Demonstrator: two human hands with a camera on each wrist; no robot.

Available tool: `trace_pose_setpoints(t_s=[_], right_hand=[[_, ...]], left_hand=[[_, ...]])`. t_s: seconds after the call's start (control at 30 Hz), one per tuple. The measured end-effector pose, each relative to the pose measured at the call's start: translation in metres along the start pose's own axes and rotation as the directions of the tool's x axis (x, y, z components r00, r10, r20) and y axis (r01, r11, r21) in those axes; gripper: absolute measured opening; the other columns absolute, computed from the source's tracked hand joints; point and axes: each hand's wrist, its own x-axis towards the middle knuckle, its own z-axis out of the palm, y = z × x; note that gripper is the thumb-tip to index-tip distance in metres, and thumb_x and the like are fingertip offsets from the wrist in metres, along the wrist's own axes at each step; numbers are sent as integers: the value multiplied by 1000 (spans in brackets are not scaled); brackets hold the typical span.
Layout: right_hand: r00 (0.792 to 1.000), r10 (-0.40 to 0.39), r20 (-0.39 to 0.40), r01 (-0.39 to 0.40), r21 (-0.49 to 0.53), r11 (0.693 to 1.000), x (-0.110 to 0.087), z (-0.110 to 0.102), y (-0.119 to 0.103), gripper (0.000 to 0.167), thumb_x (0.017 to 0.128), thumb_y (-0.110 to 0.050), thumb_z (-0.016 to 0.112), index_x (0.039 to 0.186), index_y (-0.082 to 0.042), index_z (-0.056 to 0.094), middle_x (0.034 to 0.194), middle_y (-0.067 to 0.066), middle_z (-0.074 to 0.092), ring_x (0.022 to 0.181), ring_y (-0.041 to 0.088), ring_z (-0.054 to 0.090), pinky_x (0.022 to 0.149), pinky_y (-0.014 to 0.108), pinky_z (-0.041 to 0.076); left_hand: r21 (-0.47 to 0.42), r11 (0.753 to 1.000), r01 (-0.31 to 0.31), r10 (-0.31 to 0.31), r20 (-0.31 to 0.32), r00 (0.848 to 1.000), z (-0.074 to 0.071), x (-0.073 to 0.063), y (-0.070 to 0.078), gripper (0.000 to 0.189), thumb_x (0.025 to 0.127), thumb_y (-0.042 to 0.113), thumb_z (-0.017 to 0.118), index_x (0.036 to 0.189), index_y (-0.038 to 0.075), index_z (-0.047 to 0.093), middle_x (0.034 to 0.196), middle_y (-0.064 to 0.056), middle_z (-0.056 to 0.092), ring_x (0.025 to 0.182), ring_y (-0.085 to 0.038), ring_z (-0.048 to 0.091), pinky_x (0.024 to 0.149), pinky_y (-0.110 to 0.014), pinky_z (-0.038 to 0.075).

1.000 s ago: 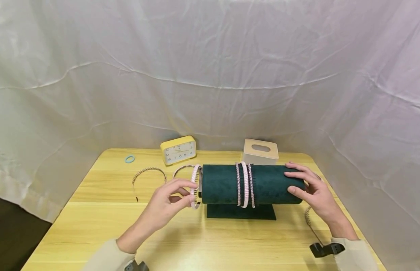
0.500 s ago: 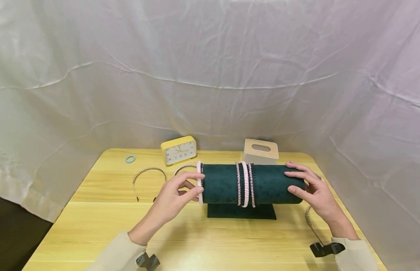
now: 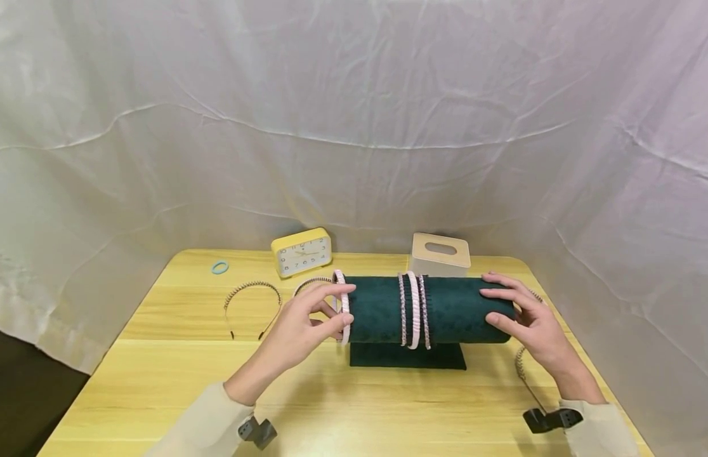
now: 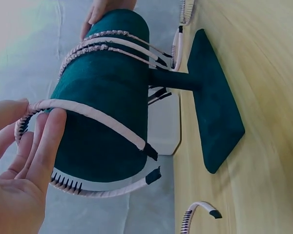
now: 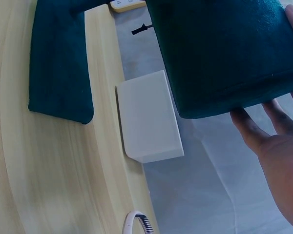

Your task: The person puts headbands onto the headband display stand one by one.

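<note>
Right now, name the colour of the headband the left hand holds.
The headband is pale pink with black tips, best seen in the left wrist view.

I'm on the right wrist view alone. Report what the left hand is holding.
Observer: The left hand holds a pink headband at the left end of the dark green roll.
Operator: Tell me what sits around the roll's middle.
Observer: Three headbands side by side: a wider pale pink one between two thinner ones.
Operator: Check the tabletop left of the yellow clock.
Observer: A light blue ring lies there, near the back edge.
</note>
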Motion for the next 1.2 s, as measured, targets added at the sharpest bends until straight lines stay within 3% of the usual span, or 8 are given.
trace_pose_setpoints(t_s=[0.4,0.57,0.73,0.87,1.03,1.2], right_hand=[[1000,3,0,-3,0,1000,-1,0,2,45,95,23,66,139,12,65,164,17,47,155,16,40,111,15,52],[1000,3,3,-3,-7,1000,-1,0,2,46,95,22,66,139,11,64,164,16,47,155,16,40,111,15,52],[1000,7,2,-7,-10,1000,-2,0,1,46,95,22,66,139,11,64,165,17,46,155,16,40,109,15,53],[1000,6,-3,-6,-8,1000,-2,-1,1,46,95,23,66,139,12,64,165,18,46,155,17,40,109,15,53],[1000,-10,1,10,2,1000,-1,0,4,46,94,23,66,139,12,65,164,16,48,155,18,41,110,15,53],[999,-48,7,48,18,999,0,0,5,46,93,25,66,138,13,64,163,18,48,155,18,41,109,15,53]], left_hand=[[69,997,-19,20,-9,1000,-1,1,-5,47,101,24,81,147,23,70,144,-2,60,93,-10,72,68,-28,64],[145,984,-108,114,-36,993,3,0,-11,47,103,20,78,149,22,68,146,-4,59,109,-16,68,83,-29,66],[277,937,-215,243,-73,967,9,0,-14,47,102,18,80,148,21,69,146,-4,61,130,-22,61,102,-41,61],[342,905,-253,302,-98,948,14,3,-14,44,101,22,80,145,22,71,143,-1,65,136,-24,58,111,-50,52],[324,917,-231,278,-107,954,16,1,-16,44,103,22,79,146,25,70,146,0,62,141,-24,55,116,-55,48],[314,925,-216,255,-90,963,12,-6,-23,49,103,20,78,150,25,66,158,0,53,148,-23,49,114,-49,52]])
